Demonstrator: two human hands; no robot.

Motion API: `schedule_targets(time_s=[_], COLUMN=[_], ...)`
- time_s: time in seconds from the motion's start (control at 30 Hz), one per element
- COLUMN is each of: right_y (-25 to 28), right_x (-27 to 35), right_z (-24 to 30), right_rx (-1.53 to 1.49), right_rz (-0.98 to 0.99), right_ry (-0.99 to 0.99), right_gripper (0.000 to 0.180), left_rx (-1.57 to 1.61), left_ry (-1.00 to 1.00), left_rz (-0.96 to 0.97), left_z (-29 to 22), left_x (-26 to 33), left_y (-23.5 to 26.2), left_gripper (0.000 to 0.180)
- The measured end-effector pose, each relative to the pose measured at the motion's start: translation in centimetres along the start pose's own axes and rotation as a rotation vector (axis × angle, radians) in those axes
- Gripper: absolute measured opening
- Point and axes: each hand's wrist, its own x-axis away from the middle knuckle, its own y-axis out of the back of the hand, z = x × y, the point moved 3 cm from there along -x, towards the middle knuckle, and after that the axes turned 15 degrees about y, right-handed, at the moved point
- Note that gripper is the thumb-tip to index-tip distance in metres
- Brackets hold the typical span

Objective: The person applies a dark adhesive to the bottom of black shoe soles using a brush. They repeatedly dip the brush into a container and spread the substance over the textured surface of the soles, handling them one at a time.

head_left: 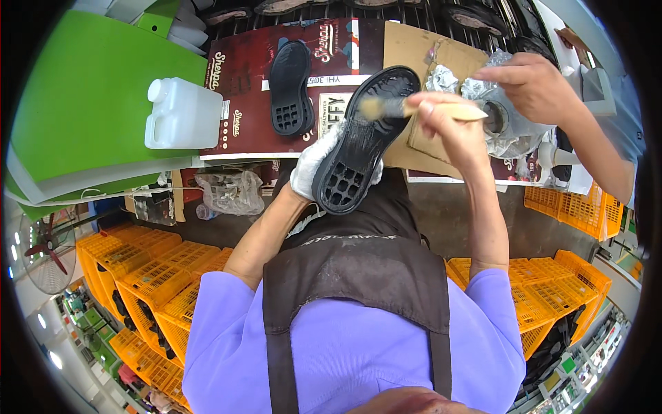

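My left hand [312, 169], in a white glove, grips a black shoe sole [348, 147] from below, tilted up with its hollow inner side toward me. Square cells show in the heel, and the forepart looks wet and streaked. My right hand [449, 132], bare, is closed around the pale handle of a brush [469, 112]. The bristles, smeared by motion, are over the forepart of the sole; whether they touch it I cannot tell. A second black sole [288, 83] lies inner side up on the dark red cardboard [241, 79], left of the held one.
A co-worker's hand [534, 86] reaches in from the right, over crumpled plastic and a round container [495, 117]. A white plastic jug [185, 114] stands at left beside a green surface [96, 83]. Dark soles line a rack [255, 21] behind. Orange crates [158, 269] flank me.
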Motion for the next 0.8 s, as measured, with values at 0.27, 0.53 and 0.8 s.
schedule_targets(time_s=[0.27,0.53,0.8], right_y=[-3.7,-5.0,-4.9], right_x=[2.2,4.2,4.5], right_z=[3.2,6.4,6.4], right_rx=[0.555,0.362,0.39], right_rz=[0.235,0.322,0.33], right_ry=[0.584,0.686,0.685], right_gripper=[0.023,0.025,0.027], left_rx=[0.099,0.047,0.006], left_ry=[-0.1,-0.243,-0.239], left_rz=[-0.132,0.029,0.052], left_z=[-0.2,-0.9,-0.9], left_x=[0.0,-0.4,-0.7], left_y=[1.1,0.9,0.2], left_gripper=[0.054,0.059,0.06])
